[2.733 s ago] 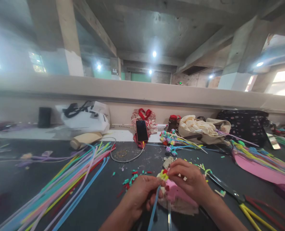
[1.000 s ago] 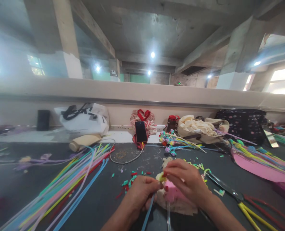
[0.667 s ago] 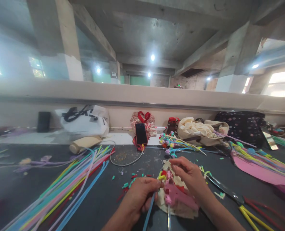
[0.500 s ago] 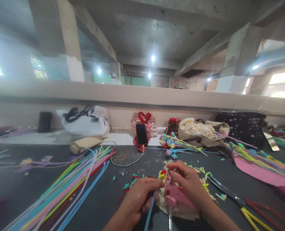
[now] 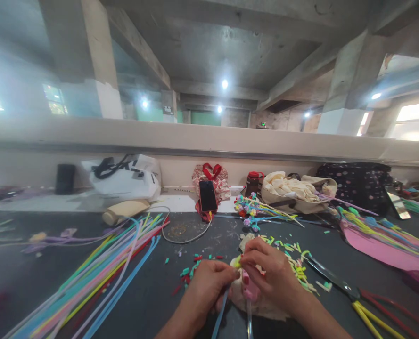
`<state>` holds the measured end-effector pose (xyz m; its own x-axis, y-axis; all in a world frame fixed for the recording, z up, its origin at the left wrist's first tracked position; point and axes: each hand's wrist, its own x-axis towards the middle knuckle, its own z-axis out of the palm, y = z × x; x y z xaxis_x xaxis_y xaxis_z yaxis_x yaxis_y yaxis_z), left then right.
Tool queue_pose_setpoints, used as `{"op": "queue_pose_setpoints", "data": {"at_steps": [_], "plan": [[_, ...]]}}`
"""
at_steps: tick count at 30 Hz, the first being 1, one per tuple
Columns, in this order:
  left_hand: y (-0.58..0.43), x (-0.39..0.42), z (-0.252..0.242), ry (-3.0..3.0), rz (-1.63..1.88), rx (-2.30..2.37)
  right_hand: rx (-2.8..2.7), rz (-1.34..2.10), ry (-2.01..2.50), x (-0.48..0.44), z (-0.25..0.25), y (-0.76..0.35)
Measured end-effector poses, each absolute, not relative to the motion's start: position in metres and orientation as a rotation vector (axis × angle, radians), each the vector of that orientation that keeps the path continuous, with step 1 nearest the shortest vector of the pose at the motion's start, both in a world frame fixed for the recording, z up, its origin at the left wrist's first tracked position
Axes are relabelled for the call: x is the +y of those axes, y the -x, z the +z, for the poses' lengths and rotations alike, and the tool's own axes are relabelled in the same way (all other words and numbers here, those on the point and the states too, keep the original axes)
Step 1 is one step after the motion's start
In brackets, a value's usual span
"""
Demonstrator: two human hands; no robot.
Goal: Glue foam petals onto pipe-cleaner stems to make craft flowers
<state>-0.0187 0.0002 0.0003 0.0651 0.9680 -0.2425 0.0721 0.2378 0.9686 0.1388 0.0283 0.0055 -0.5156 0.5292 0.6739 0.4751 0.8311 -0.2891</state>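
Note:
My left hand (image 5: 204,287) is closed on a blue strip (image 5: 219,313) that runs down toward me. My right hand (image 5: 271,275) is pinched against the top of that strip, where a small yellow piece (image 5: 237,262) shows between the two hands. Under my right hand lie a pink foam piece (image 5: 249,288) and a cream cloth (image 5: 258,306) on the dark table (image 5: 152,292). What my right fingertips grip is hidden.
A fan of long coloured strips (image 5: 99,268) lies at left. Scissors (image 5: 336,282) with yellow handles lie at right, near a pink sheet (image 5: 382,249). A phone (image 5: 208,196), bags (image 5: 124,179), a red-lidded jar (image 5: 253,181) and finished paper flowers (image 5: 251,209) stand along the back ledge. Small cuttings (image 5: 195,266) litter the table.
My right hand has come down over the pink piece and closed against the left hand; the red and yellow tip seen earlier is now mostly covered. The left hand has barely moved.

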Motion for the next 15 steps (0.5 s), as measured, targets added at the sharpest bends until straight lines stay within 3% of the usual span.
{"op": "queue_pose_setpoints", "data": {"at_steps": [15], "plan": [[0.0234, 0.0045, -0.0057, -1.236, 0.864, 1.33, -2.26, 0.061, 0.776, 0.0281, 0.0016, -0.1388]]}}
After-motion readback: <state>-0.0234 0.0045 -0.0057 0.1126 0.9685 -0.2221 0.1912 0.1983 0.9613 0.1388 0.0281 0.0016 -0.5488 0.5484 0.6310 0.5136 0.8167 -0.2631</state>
